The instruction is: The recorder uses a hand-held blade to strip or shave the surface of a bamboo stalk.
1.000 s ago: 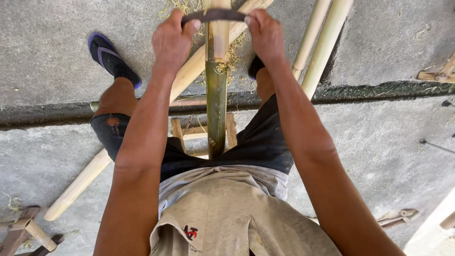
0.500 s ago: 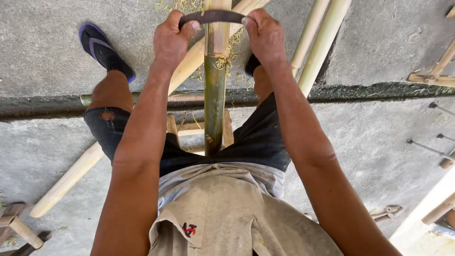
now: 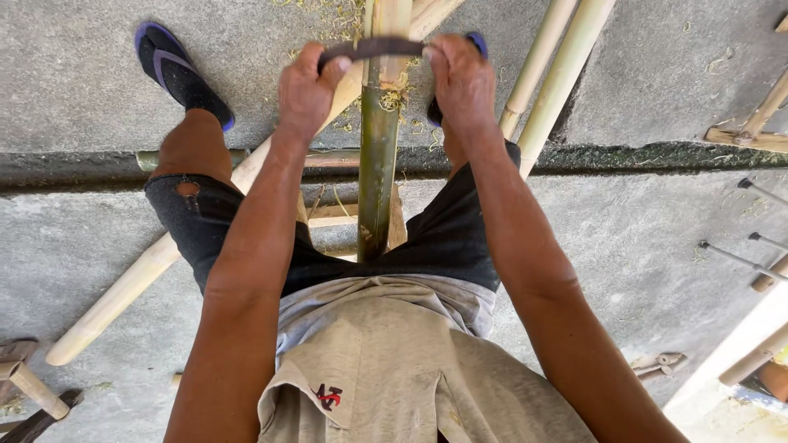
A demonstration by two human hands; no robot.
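Hands (image 3: pixel 308 86) (image 3: pixel 461 82) gripping curved blade (image 3: pixel 371 47), green bamboo (image 3: pixel 376 164)

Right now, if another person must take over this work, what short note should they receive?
Left hand and right hand each grip one end of the dark curved blade, laid across the green bamboo pole.
The pole runs between the knees, over a low wooden stand.
Done: beyond the blade the pole looks pale and scraped; shavings lie there.
Left: the part nearer the body is green.
Pale poles lie on the concrete.
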